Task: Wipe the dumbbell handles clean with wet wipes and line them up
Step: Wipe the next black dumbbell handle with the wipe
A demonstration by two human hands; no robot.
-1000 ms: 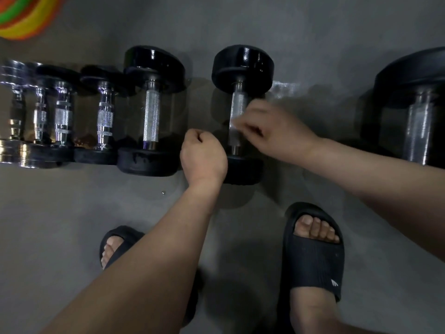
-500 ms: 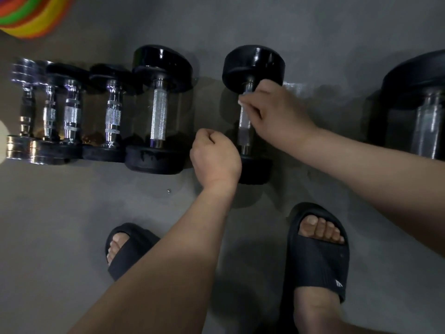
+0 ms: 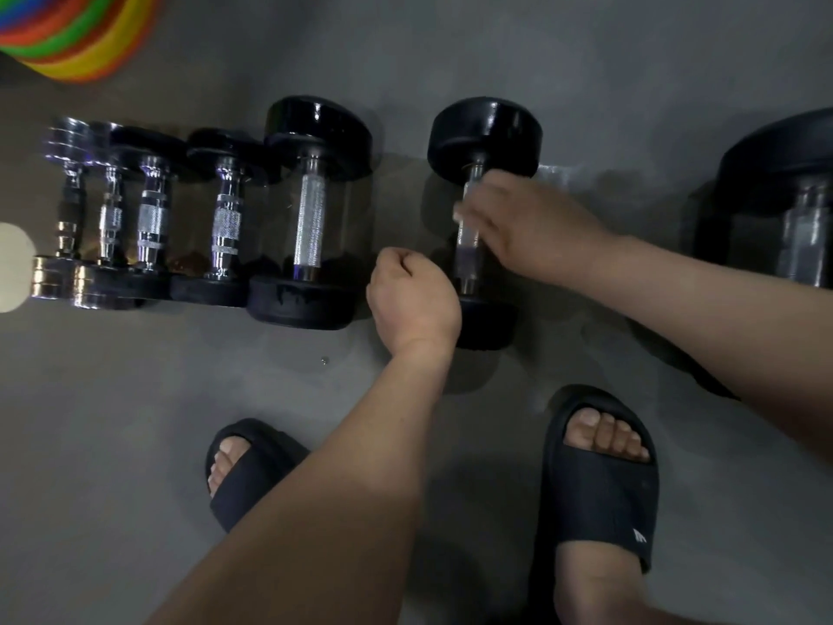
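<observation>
A black-headed dumbbell lies on the grey floor, its steel handle running away from me. My right hand curls round the middle of that handle, and a bit of white wet wipe shows at the fingertips. My left hand is a closed fist beside the dumbbell's near head, with nothing visible in it. To the left, several dumbbells stand side by side in a row: a large black one and smaller chrome ones.
A much bigger black dumbbell lies at the right edge. Stacked coloured rings sit at the top left. My feet in black slippers stand just in front of the dumbbells. A pale round object shows at the left edge.
My right hand slid up the handle toward the far head, then came back down to the middle. The left fist stayed by the near head.
</observation>
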